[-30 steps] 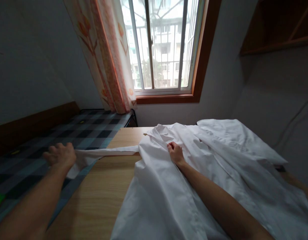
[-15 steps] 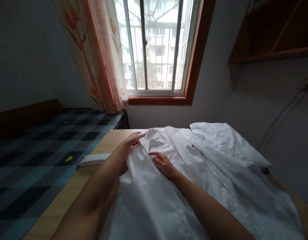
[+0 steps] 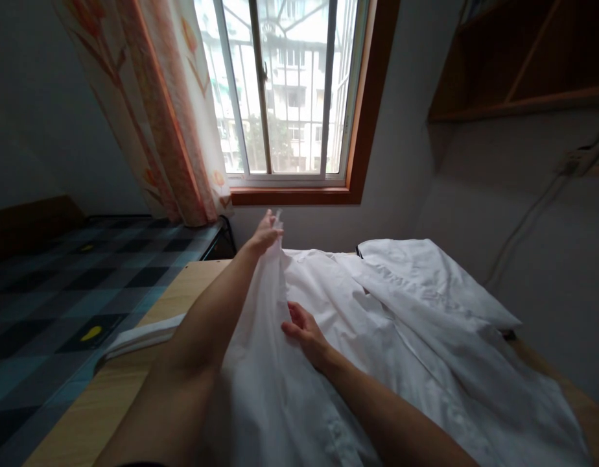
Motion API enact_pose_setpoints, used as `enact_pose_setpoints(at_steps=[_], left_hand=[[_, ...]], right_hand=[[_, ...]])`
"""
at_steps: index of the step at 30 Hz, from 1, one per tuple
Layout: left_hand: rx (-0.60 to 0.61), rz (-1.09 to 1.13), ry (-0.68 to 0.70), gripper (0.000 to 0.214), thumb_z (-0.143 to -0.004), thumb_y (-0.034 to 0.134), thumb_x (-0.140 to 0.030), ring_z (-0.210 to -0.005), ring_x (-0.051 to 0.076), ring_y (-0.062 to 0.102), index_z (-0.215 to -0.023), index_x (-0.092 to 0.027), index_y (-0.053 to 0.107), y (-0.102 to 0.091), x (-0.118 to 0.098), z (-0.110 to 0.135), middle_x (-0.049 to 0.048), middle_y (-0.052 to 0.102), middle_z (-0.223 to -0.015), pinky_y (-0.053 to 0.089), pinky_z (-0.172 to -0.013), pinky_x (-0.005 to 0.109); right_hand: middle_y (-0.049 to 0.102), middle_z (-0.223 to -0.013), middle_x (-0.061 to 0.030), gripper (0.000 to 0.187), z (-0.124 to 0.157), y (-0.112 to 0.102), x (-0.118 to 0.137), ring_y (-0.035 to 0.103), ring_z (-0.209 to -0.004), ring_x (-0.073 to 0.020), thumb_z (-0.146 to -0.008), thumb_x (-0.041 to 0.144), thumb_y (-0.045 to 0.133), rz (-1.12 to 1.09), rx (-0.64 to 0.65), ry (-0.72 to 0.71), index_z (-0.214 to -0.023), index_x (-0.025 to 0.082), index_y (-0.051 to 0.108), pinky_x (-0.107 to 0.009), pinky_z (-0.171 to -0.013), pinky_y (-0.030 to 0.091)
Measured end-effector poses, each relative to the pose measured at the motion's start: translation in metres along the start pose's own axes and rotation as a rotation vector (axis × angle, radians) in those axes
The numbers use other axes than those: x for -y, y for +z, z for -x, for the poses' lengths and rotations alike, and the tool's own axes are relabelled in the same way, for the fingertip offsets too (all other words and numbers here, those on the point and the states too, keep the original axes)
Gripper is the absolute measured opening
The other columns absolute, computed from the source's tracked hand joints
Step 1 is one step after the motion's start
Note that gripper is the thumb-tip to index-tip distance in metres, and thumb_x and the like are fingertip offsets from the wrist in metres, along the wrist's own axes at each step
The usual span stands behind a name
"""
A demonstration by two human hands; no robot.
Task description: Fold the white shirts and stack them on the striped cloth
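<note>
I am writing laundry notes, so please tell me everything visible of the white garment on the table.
The white garment is thin, wrinkled cloth, cotton by its look, spread loosely over most of the wooden table. One sleeve trails off the table's left edge. The left hand pinches an edge and holds it raised; the right hand lies on the cloth below, fingers curled. Whether the white bundle at the far end belongs to it is unclear.

Left strip of table (image 3: 85, 421) bare — white shirt (image 3: 401, 324) blankets the rest.
</note>
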State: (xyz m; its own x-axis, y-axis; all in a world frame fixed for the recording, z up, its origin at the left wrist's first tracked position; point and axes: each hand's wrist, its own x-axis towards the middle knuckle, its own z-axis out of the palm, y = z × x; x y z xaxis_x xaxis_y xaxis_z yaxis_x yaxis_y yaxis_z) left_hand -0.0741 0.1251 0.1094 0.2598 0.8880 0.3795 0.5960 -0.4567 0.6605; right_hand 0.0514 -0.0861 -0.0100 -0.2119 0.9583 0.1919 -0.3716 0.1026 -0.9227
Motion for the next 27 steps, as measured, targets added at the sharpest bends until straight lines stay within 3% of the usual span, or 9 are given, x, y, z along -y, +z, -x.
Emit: enact_pose_setpoints(at_steps=[2, 5, 8, 10, 13, 16, 19, 22, 27], left_hand=[[0.228, 0.108, -0.079, 0.065, -0.092, 0.054, -0.033, -0.123, 0.021, 0.054, -0.148, -0.007, 0.031, 0.027, -0.004, 0.014, 0.0219, 0.044, -0.146, 0.043, -0.094, 0.026], [0.305, 0.003, -0.147, 0.060, -0.092, 0.051, -0.042, -0.134, 0.024, 0.044, -0.144, -0.012, 0.042, 0.046, 0.004, 0.040, 0.0166, 0.043, -0.149, 0.036, -0.106, 0.029], [0.256, -0.269, -0.090, 0.054, -0.093, 0.046, -0.037, -0.138, 0.025, 0.039, -0.139, -0.009, 0.047, 0.028, 0.015, 0.057, 0.0163, 0.045, -0.147, 0.027, -0.113, 0.031], [0.314, -0.428, -0.061, 0.053, -0.093, 0.045, -0.038, -0.138, 0.026, 0.039, -0.137, -0.008, 0.050, 0.009, 0.014, 0.072, 0.0180, 0.046, -0.146, 0.025, -0.114, 0.032], [0.431, -0.584, -0.150, 0.059, -0.093, 0.041, -0.049, -0.132, 0.033, 0.046, -0.134, -0.008, 0.053, -0.009, 0.004, 0.112, 0.0229, 0.051, -0.140, 0.032, -0.110, 0.041], [0.416, -0.735, -0.247, 0.070, -0.090, 0.039, -0.061, -0.132, 0.041, 0.043, -0.139, -0.012, 0.049, -0.004, -0.004, 0.168, 0.0249, 0.048, -0.141, 0.030, -0.107, 0.055], [0.371, -0.816, -0.202, 0.076, -0.089, 0.037, -0.066, -0.142, 0.042, 0.025, -0.149, -0.020, 0.036, 0.010, 0.003, 0.212, 0.0209, 0.032, -0.154, 0.017, -0.111, 0.060], [0.372, -0.795, -0.113, 0.076, -0.091, 0.030, -0.067, -0.146, 0.037, 0.018, -0.152, -0.022, 0.030, 0.016, 0.017, 0.226, 0.0176, 0.025, -0.157, 0.011, -0.114, 0.057], [0.400, -0.752, -0.066, 0.077, -0.091, 0.024, -0.068, -0.146, 0.034, 0.019, -0.152, -0.022, 0.029, 0.012, 0.028, 0.215, 0.0156, 0.024, -0.158, 0.010, -0.115, 0.055]], right_hand=[[0.063, -0.109, -0.0051, 0.059, -0.001, -0.002, -0.005, 0.061, -0.087, -0.0205, -0.065, 0.029, 0.071, 0.039, -0.073, 0.020, -0.121, 0.024, 0.053, -0.030, -0.070, 0.050], [0.061, -0.100, -0.0039, 0.062, -0.004, -0.006, -0.013, 0.058, -0.074, -0.0152, -0.062, 0.016, 0.059, 0.138, -0.184, -0.011, -0.123, 0.022, 0.049, -0.024, -0.059, 0.045], [0.060, -0.102, -0.0038, 0.065, -0.006, -0.009, -0.019, 0.056, -0.069, -0.0131, -0.061, 0.013, 0.051, 0.215, -0.164, -0.044, -0.125, 0.022, 0.046, -0.023, -0.056, 0.044], [0.060, -0.105, -0.0045, 0.066, -0.007, -0.011, -0.021, 0.056, -0.069, -0.0130, -0.061, 0.012, 0.049, 0.275, -0.169, -0.058, -0.126, 0.023, 0.046, -0.024, -0.058, 0.046], [0.058, -0.106, -0.0056, 0.063, -0.010, -0.014, -0.022, 0.056, -0.071, -0.0133, -0.062, 0.011, 0.049, 0.385, -0.244, -0.078, -0.124, 0.021, 0.049, -0.026, -0.064, 0.048], [0.059, -0.104, -0.0048, 0.058, -0.013, -0.013, -0.019, 0.056, -0.074, -0.0139, -0.063, 0.011, 0.049, 0.479, -0.265, -0.074, -0.121, 0.021, 0.051, -0.028, -0.070, 0.048], [0.059, -0.100, -0.0042, 0.055, -0.007, -0.007, -0.009, 0.057, -0.082, -0.0163, -0.065, 0.011, 0.050, 0.575, -0.256, 0.018, -0.119, 0.020, 0.051, -0.030, -0.077, 0.048], [0.061, -0.099, -0.0033, 0.060, 0.023, -0.002, 0.008, 0.058, -0.083, -0.0175, -0.069, 0.016, 0.055, 0.574, -0.169, 0.164, -0.127, 0.021, 0.045, -0.032, -0.079, 0.047], [0.061, -0.112, -0.0045, 0.078, 0.118, -0.007, 0.051, 0.058, -0.086, -0.0176, -0.070, 0.021, 0.062, 0.597, 0.125, 0.293, -0.143, 0.025, 0.034, -0.031, -0.080, 0.046]])
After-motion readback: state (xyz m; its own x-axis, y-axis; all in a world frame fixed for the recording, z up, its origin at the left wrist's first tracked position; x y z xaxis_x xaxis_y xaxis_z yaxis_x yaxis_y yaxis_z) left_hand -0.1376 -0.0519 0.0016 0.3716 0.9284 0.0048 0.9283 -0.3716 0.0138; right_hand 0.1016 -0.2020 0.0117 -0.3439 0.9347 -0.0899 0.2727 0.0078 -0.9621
